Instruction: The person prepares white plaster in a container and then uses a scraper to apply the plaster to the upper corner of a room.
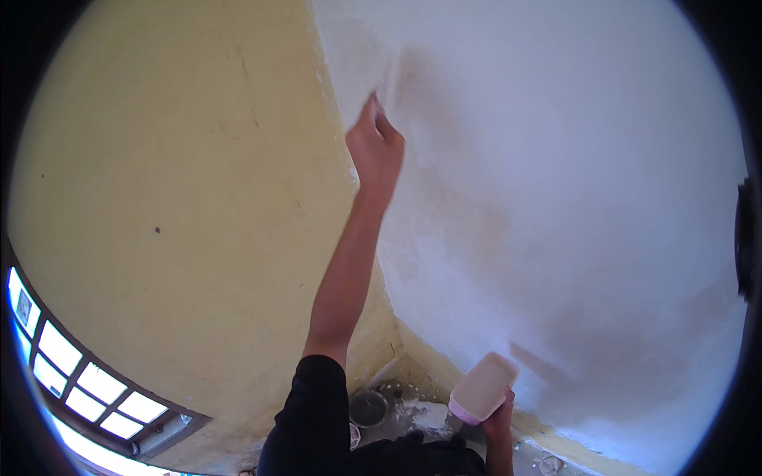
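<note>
My left hand (376,147) is raised high against the white-coated wall (556,198), close to the corner where it meets a yellow wall (182,159). Its fingers are pinched together; what they hold, if anything, is hidden behind them. A pale smear runs over the wall just past the fingertips. Low at my right side, my right hand (500,416) grips a rectangular plastic tub (468,412) with a pinkish side. The tub is tilted, and a smooth cream surface faces up in it. Darker, damp-looking patches spread across the white wall.
Below, on the grey floor by the corner, stand a dark round bucket (369,408) and a smaller container (355,435). White splatter (425,414) covers the floor there. A paned window (99,385) is at lower left. Something dark (744,238) juts in at the right edge.
</note>
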The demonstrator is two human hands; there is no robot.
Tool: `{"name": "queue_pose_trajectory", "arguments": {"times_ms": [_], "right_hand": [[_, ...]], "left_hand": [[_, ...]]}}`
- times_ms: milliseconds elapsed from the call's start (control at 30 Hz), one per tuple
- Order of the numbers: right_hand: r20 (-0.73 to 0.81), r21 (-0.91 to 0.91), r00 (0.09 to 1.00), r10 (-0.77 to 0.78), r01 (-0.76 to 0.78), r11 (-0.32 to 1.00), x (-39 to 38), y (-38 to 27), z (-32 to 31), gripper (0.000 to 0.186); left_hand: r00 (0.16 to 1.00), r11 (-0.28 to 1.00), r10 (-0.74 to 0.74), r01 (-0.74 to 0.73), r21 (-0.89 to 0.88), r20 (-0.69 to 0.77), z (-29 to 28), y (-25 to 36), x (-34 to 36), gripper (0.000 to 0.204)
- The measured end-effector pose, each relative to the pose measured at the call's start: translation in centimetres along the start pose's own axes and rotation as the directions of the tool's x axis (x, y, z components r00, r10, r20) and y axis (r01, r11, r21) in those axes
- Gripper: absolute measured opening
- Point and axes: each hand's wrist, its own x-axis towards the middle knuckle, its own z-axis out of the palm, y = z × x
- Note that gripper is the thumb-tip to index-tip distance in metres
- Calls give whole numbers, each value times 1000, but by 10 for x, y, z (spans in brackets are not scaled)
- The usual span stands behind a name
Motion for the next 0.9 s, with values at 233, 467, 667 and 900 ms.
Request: {"name": "queue_pose_trajectory", "arguments": {"times_ms": [233, 467, 667, 900], "right_hand": [[129, 9, 990, 63, -65, 998, 0, -2, 11, 61], [48, -32, 999, -20, 22, 999, -8, -6, 20, 60], [57, -40, 997, -43, 46, 998, -7, -7, 19, 57], [75, 20, 997, -24, 23, 1000, 0, 2, -13, 60]], "left_hand": [[939, 913, 338, -343, 220, 65, 74, -94, 61, 56], [851, 882, 471, -455, -122, 232, 6, -65, -60, 59], [992, 990, -95, 103, 98, -83, -9, -101, -4, 23], [940, 933, -309, 329, 147, -144, 29, -130, 84, 21]]}}
